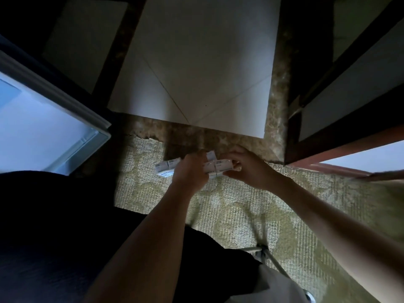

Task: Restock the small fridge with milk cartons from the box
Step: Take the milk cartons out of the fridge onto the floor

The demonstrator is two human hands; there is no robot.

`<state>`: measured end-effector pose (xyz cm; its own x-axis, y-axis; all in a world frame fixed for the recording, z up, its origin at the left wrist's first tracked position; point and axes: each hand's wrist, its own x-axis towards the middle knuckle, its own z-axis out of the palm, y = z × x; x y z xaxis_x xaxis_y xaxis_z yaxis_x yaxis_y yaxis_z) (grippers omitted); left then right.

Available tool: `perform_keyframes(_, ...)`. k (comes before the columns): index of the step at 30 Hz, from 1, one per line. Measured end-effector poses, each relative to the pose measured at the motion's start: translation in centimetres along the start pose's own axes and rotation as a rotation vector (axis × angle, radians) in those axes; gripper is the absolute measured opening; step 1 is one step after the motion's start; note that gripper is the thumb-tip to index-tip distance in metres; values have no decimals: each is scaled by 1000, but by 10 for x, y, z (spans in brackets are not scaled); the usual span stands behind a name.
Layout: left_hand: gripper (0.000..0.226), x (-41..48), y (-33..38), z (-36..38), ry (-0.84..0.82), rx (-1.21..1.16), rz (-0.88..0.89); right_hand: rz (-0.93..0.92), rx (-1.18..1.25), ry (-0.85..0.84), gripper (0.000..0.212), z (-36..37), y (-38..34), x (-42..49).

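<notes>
Milk cartons [215,167] gripped between fingers of both hands

Dim room. A patterned green carpet [251,215] fills six o'clock, meeting pale floor tiles [196,62] at twelve across a brown marble strip [218,138]. Dark wooden furniture [328,117] stands at two o'clock.

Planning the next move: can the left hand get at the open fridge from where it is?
Probably yes: the left hand is on the cartons, and nothing lies between it and the open fridge beside it.
</notes>
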<state>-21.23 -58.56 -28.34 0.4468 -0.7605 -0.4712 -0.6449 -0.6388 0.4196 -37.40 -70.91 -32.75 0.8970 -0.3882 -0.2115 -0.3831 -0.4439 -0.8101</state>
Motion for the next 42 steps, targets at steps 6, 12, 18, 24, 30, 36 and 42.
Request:
perform_keyframes(6,40,16,-18,26,-23,8,-65,9,-74,-1,49,32,30,9)
perform_keyframes(12,33,34,-23,47,-86,62,-49,99,-124,34,47,53,55,11)
perform_keyframes(18,34,46,-28,66,-65,149,29,146,-96,58,49,56,66,18)
perform_keyframes(24,29,48,-36,76,-152,114,-14,170,-147,34,48,62,71,22)
perform_keyframes(30,24,45,-37,73,-228,-2,-80,179,-142,69,52,72,71,19)
perform_keyframes(36,35,36,-33,58,-205,-18,-107,170,-68,135,49,71,64,13)
perform_keyframes(42,41,21,-25,35,-252,-54,-129,142,-122,187,38,55,44,7)
